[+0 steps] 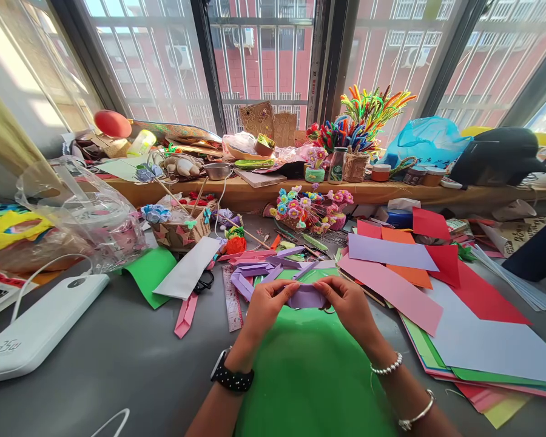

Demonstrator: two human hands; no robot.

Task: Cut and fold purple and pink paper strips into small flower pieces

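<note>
Between both hands is a small piece of folded purple paper, held at its two ends over a green mat. My left hand pinches its left end with thumb and fingers. On the opposite end, my right hand has a similar pinch. Just behind the left hand lie several folded purple paper strips, partly overlapping. A ruler with a pink edge lies left of the mat, close to black-handled scissors and a folded pink paper strip.
Stacked coloured paper sheets spread across the right side. A white power bank with a cable is at the left. Behind stand a decorated box and small paper flowers. Pipe cleaners fill holders on the windowsill ledge.
</note>
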